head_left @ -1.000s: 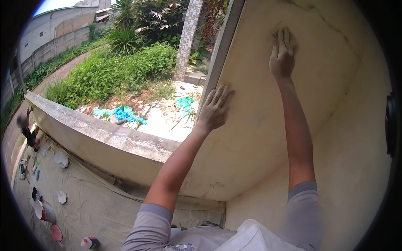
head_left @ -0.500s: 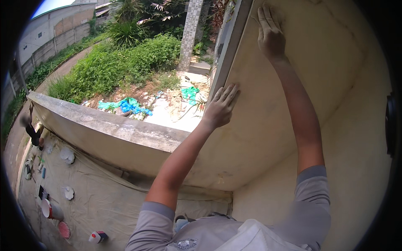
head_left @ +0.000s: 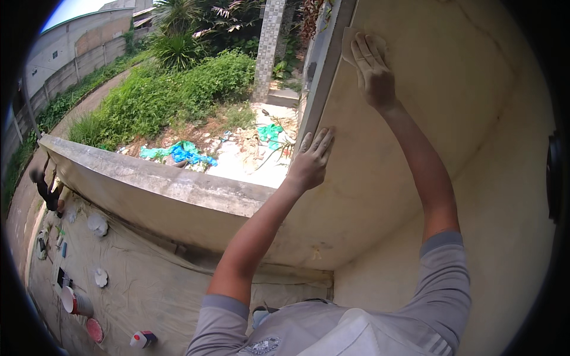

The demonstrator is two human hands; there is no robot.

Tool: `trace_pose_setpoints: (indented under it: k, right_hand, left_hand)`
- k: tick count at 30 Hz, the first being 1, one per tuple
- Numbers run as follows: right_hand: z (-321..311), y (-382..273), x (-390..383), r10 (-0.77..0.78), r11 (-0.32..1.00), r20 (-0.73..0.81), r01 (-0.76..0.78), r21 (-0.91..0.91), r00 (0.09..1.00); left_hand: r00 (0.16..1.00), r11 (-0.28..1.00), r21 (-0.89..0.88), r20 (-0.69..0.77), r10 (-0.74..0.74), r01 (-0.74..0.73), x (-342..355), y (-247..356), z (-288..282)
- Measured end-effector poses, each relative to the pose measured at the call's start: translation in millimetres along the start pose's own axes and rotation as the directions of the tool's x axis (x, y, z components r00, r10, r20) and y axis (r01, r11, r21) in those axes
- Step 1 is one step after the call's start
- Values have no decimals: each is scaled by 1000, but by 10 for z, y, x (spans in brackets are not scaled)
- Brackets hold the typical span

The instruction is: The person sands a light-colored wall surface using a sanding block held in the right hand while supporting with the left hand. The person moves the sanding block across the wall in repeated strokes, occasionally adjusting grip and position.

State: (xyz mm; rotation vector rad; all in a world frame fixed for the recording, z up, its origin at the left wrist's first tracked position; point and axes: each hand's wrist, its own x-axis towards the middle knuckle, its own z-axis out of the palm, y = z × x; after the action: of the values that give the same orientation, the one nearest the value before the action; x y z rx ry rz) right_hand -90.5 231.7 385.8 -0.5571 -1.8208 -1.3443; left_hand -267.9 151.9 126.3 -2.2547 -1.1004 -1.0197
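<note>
Pressing sandpaper (head_left: 350,43) | under right hand (head_left: 374,71) fingers | perhaps flat on wall (head_left: 451,101)

My right hand (head_left: 373,70) covers most of a sanding sheet (head_left: 347,44). I cannot identify the small objects (head_left: 59,261) on the floor cloth (head_left: 154,279).

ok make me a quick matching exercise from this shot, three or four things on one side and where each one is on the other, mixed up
Things:
1. right hand
2. left hand
3. sheet of sandpaper
4. blue tarp

Places:
A. on the ground beyond the low concrete parapet
B. pressed flat, lower on the cream wall, near its edge
C. high on the wall, over the sandpaper
D. under the fingers of the raised hand

Pairs: 1-C, 2-B, 3-D, 4-A
</note>
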Motion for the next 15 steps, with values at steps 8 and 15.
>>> trace_pose_setpoints:
  k: [8,15]
  right_hand:
    - [-407,608,124,-193,979,215,201,-15,957]
    - [-140,-521,-961,-269,959,307,222,178,913]
  left_hand:
    - [999,1000,-27,53,3,-2,-2,118,71]
    - [1000,997,-75,2,-17,17,-293,96,80]
